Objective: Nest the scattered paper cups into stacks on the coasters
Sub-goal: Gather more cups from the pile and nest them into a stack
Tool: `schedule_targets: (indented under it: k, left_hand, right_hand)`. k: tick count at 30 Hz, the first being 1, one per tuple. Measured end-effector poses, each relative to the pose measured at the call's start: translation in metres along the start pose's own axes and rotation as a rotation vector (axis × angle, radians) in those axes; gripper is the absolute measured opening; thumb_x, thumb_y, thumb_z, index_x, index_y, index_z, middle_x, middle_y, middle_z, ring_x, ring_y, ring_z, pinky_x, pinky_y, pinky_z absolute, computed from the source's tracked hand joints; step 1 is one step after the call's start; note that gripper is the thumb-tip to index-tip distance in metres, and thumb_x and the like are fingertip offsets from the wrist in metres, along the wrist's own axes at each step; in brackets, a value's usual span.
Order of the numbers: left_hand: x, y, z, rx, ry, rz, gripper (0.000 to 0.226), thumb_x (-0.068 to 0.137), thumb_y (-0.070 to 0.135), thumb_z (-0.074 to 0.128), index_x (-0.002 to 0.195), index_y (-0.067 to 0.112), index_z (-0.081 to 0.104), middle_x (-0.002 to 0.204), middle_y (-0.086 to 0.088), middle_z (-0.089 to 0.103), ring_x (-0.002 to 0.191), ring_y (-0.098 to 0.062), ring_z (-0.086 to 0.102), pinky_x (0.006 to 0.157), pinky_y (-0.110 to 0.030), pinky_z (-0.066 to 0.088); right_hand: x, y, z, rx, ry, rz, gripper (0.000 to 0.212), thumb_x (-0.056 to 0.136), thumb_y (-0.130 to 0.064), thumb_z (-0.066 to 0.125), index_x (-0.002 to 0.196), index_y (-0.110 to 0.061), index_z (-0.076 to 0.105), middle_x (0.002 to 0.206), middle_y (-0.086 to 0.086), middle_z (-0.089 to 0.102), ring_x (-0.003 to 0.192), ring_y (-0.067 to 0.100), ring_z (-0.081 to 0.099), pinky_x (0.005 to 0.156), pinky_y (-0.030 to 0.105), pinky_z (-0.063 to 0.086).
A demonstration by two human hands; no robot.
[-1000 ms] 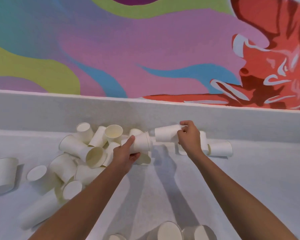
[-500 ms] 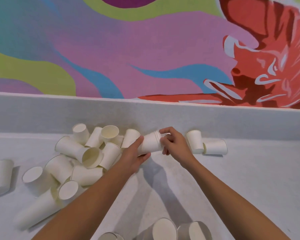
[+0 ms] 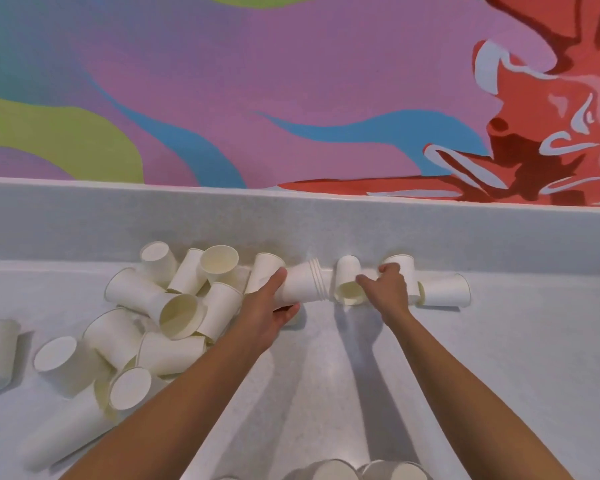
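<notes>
While left hand point(image 3: 271, 306) grips nested stack point(image 3: 302, 284) near counter's point(image 3: 430, 375) back edge, right hand point(image 3: 387, 289) touches loose cup point(image 3: 347, 275), grasp unclear; next likely: turn it base-first into stack.

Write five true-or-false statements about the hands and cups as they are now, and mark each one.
1. The left hand holds a stack of nested cups lying sideways. True.
2. The stack's rims point left. False: they point right, toward the right hand.
3. The right hand's fingers touch a single cup beside the stack. True.
4. The wall is plain white. False: the wall is painted pink, blue, green and red.
5. Another cup lies on its side to the right of the right hand. True.
</notes>
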State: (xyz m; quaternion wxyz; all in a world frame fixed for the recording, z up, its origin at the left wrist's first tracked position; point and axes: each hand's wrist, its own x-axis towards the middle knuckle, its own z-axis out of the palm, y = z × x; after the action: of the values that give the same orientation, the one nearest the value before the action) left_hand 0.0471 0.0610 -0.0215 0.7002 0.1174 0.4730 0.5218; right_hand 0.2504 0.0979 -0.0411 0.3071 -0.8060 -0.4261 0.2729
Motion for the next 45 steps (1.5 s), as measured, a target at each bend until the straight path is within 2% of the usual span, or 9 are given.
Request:
schedule_targets:
  k: [3, 8, 12, 17, 25, 33, 36, 40, 45]
  left_hand:
    - [0.000, 0.002, -0.001, 0.015, -0.011, -0.012, 0.052, 0.089, 0.021, 0.066, 0.135, 0.010, 0.044, 0.104, -0.007, 0.056, 0.092, -0.021, 0.059, 0.073, -0.035, 0.055]
    - [0.001, 0.004, -0.004, 0.036, -0.005, -0.033, 0.054, 0.087, 0.023, 0.068, 0.135, 0.009, 0.046, 0.108, -0.008, 0.057, 0.093, -0.022, 0.061, 0.070, -0.034, 0.056]
    - [0.000, 0.006, -0.008, 0.031, -0.004, -0.032, 0.049, 0.088, 0.023, 0.067, 0.132, 0.009, 0.048, 0.105, -0.009, 0.056, 0.091, -0.023, 0.060, 0.076, -0.034, 0.056]
    - [-0.008, -0.001, -0.002, 0.018, -0.012, -0.041, 0.048, 0.089, 0.022, 0.065, 0.133, 0.009, 0.049, 0.104, -0.008, 0.058, 0.092, -0.022, 0.060, 0.081, -0.036, 0.053]
    - [-0.025, -0.009, 0.011, 0.080, -0.055, -0.076, 0.052, 0.086, 0.023, 0.069, 0.132, 0.012, 0.045, 0.117, -0.012, 0.055, 0.099, -0.025, 0.060, 0.075, -0.037, 0.057]
    - [-0.033, 0.002, -0.001, 0.068, -0.024, -0.097, 0.044, 0.089, 0.029, 0.066, 0.124, 0.011, 0.048, 0.115, -0.015, 0.055, 0.107, -0.030, 0.059, 0.069, -0.035, 0.058]
    - [-0.034, 0.010, -0.013, 0.027, -0.005, -0.073, 0.025, 0.091, 0.029, 0.063, 0.108, 0.014, 0.052, 0.107, -0.013, 0.056, 0.096, -0.027, 0.060, 0.073, -0.035, 0.055]
    - [-0.031, 0.022, -0.028, -0.030, 0.040, -0.022, 0.017, 0.091, 0.028, 0.063, 0.097, 0.015, 0.054, 0.104, -0.012, 0.057, 0.091, -0.025, 0.061, 0.081, -0.036, 0.054]
    - [-0.028, 0.026, -0.035, -0.030, 0.033, -0.008, 0.015, 0.091, 0.029, 0.062, 0.096, 0.016, 0.055, 0.104, -0.012, 0.058, 0.092, -0.025, 0.061, 0.086, -0.037, 0.052]
  right_hand:
    - [0.009, -0.002, 0.016, -0.343, -0.109, -0.129, 0.072, 0.078, -0.031, 0.072, 0.136, -0.014, 0.033, 0.126, 0.013, 0.043, 0.113, 0.035, 0.050, 0.091, 0.041, 0.043]
    - [0.018, 0.001, 0.023, -0.600, 0.069, -0.319, 0.031, 0.092, -0.011, 0.051, 0.123, -0.010, 0.050, 0.116, 0.013, 0.059, 0.099, 0.031, 0.061, 0.075, 0.035, 0.046]
    - [0.017, -0.003, 0.002, -0.135, 0.141, -0.213, 0.025, 0.092, -0.006, 0.049, 0.113, -0.006, 0.063, 0.103, 0.013, 0.065, 0.094, 0.031, 0.060, 0.071, 0.028, 0.042]
    - [-0.005, -0.015, -0.043, 0.262, -0.278, -0.321, 0.013, 0.089, 0.003, 0.052, 0.090, -0.006, 0.061, 0.081, 0.004, 0.058, 0.069, 0.014, 0.052, 0.039, 0.011, 0.036]
    - [-0.032, -0.029, -0.049, -0.096, -0.252, -0.662, 0.018, 0.084, 0.000, 0.055, 0.094, -0.011, 0.067, 0.091, 0.004, 0.069, 0.084, 0.022, 0.063, 0.063, 0.026, 0.049]
    - [-0.060, -0.046, -0.017, -0.379, -0.385, -0.696, 0.050, 0.095, -0.005, 0.045, 0.143, -0.016, 0.040, 0.139, 0.012, 0.052, 0.124, 0.030, 0.051, 0.100, 0.036, 0.043]
    - [-0.059, -0.050, -0.011, -0.176, -0.453, -0.583, 0.051, 0.093, 0.002, 0.033, 0.141, -0.013, 0.044, 0.135, 0.012, 0.055, 0.118, 0.028, 0.056, 0.092, 0.032, 0.046]
    - [-0.055, -0.043, 0.000, -0.008, -0.287, -0.082, 0.034, 0.090, -0.018, 0.039, 0.098, 0.004, 0.063, 0.079, 0.017, 0.072, 0.064, 0.029, 0.066, 0.063, 0.033, 0.052]
    - [-0.074, -0.035, 0.023, 0.209, -0.741, 0.409, 0.046, 0.098, -0.038, 0.038, 0.092, 0.002, 0.061, 0.075, 0.015, 0.068, 0.049, 0.020, 0.063, 0.048, 0.020, 0.046]
